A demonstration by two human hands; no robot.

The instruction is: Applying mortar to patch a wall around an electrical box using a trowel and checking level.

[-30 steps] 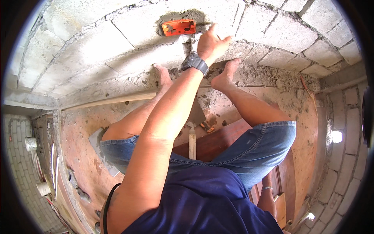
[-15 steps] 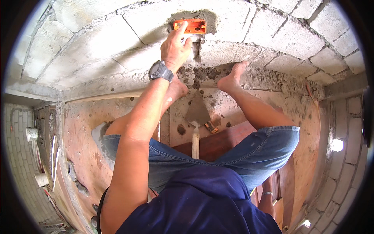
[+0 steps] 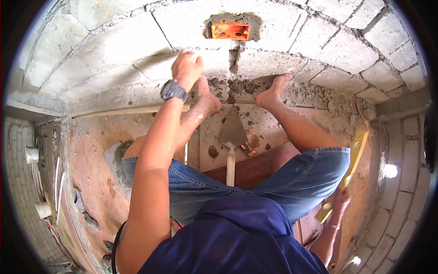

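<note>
My left hand (image 3: 186, 68), with a watch on its wrist, is raised in front of the block wall above my left foot. Its fingers are curled in, and nothing shows in them. Up and to its right, an orange electrical box (image 3: 230, 31) is set into the wall with grey mortar around it, apart from the hand. Beside my right knee, my right hand (image 3: 342, 199) grips a yellow spirit level (image 3: 356, 157) by its middle, tilted. Between my legs lies a pointed trowel (image 3: 233, 129), with a small orange-and-black tool (image 3: 247, 149) next to its handle.
The block wall (image 3: 273, 61) curves across the front, with a vertical groove below the box. Loose mortar crumbs lie along its foot. A wooden strip (image 3: 127, 110) runs near my left foot. A grey flat sheet (image 3: 115, 162) lies by my left knee. White pipes (image 3: 59, 189) stand far left.
My left hand has left the orange box, moving down and left, and its fingers have curled. My right hand has come up beside my right knee, bringing the yellow spirit level into view.
</note>
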